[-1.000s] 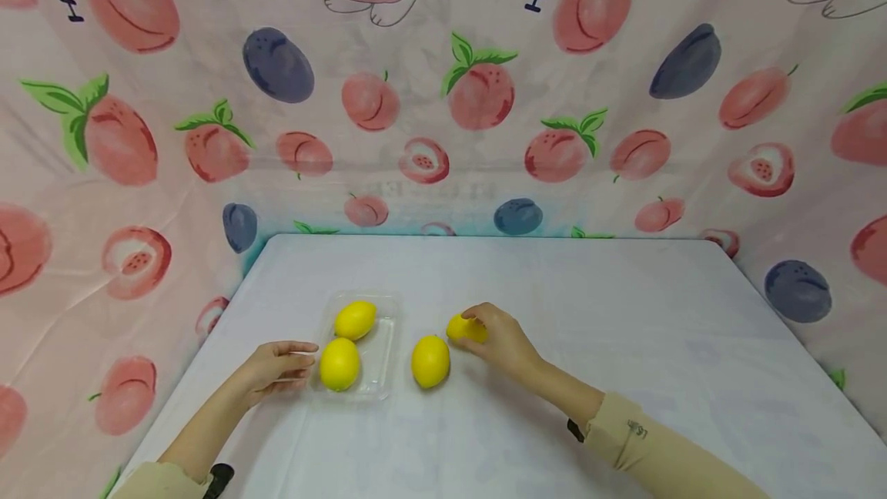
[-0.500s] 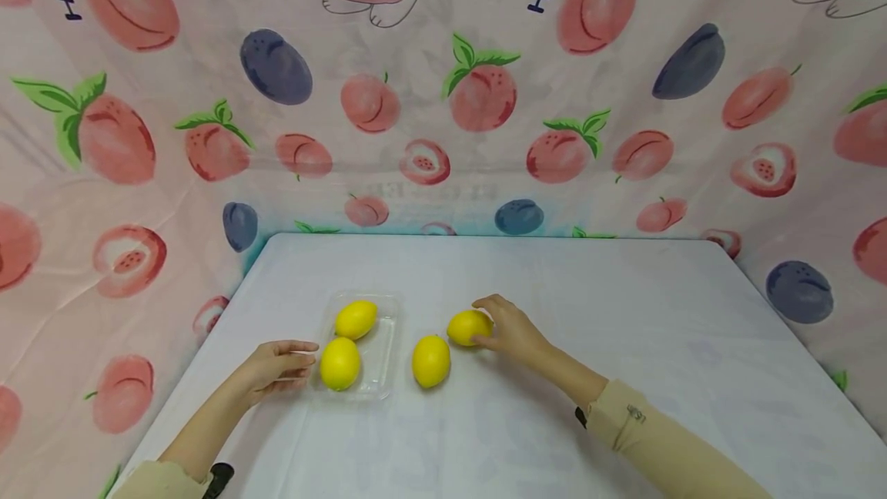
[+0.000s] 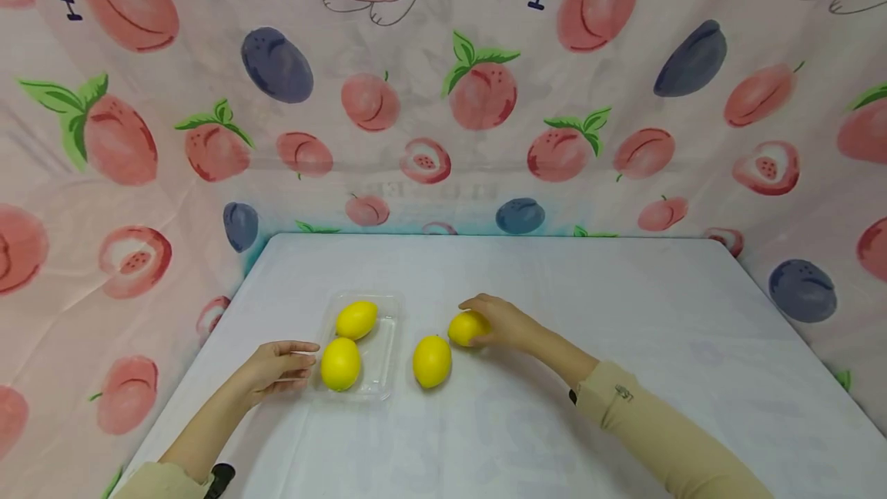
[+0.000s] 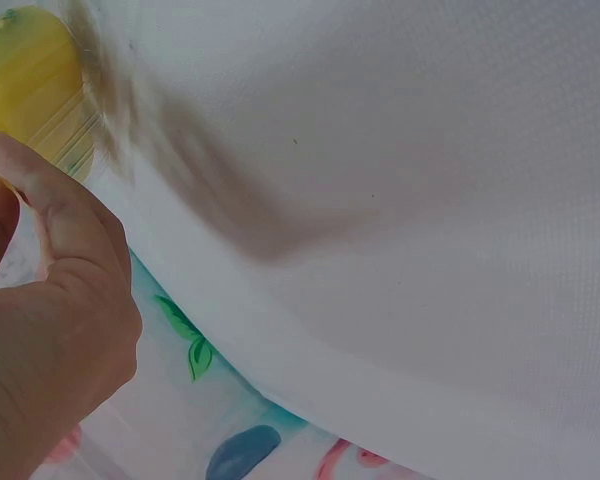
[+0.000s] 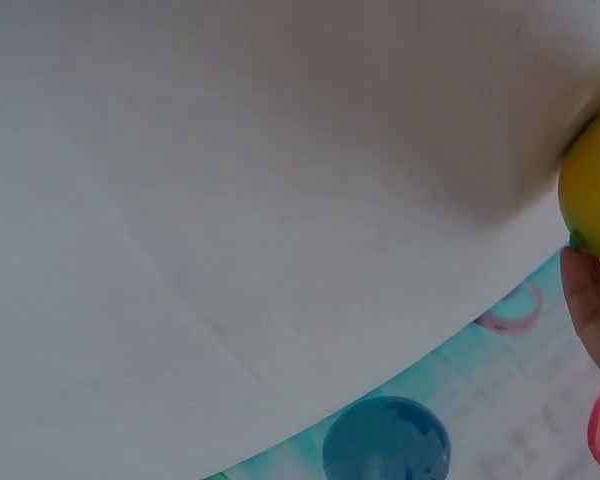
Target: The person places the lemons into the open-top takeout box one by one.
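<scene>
Lemon (image 3: 466, 329) on worktop (image 3: 624, 329), between curved fingers and thumb of right hand (image 3: 508, 322); firmness of pinch: cannot tell. Left hand (image 3: 272, 370): nothing in grip, fingers loosely extended, just beside left wall of clear tray (image 3: 375, 356); contact with wall: cannot tell. Far tray lemon (image 3: 356, 320) and near tray lemon (image 3: 340, 364) inside, toward left side, bare floor at right. Loose lemon (image 3: 432, 362) outside, between tray and right hand.

Main risk: sideways nudge into loose lemon on any low move toward tray; rolling likely, given rounded shape and flat surface. Next: slip from fingertips, because of contact near green-tipped end, per right wrist view. Also possible: skid of tray, probably light, after a bump, with only extended fingers beside it and no hold on rim. Lesser risk: knock against the 2 inside from a careless drop.
</scene>
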`<action>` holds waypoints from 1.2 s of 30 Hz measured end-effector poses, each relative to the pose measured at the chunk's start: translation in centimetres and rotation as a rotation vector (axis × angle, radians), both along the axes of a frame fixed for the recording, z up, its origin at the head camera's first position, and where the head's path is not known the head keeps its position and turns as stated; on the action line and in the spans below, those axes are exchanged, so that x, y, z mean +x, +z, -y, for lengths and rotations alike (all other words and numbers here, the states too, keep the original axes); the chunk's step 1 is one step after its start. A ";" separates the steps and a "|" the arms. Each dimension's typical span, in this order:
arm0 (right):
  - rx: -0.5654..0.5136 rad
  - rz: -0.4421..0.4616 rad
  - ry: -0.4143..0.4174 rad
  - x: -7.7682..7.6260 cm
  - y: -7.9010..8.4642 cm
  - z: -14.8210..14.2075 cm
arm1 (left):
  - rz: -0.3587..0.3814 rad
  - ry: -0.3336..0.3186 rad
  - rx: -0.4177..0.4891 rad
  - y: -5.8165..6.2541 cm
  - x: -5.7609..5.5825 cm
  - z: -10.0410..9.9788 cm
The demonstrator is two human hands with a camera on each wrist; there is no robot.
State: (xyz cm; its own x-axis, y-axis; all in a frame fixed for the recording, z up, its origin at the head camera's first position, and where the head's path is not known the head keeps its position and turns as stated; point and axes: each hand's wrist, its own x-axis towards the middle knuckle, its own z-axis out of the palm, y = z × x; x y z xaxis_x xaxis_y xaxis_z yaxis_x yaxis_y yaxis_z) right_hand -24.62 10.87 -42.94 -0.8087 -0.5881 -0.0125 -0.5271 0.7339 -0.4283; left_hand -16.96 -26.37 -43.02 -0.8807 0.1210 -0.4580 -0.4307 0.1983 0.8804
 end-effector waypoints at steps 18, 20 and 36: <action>0.079 0.011 -0.027 0.3 0.4 0.3 | -0.004 0.014 0.009 0.1 0.7 -0.3; 0.076 0.006 -0.036 0.4 0.2 0.3 | -0.002 0.017 0.008 -0.1 0.8 -0.4; 0.068 -0.099 -0.055 0.6 -0.3 0.6 | -0.025 0.033 0.005 -1.2 1.6 -0.6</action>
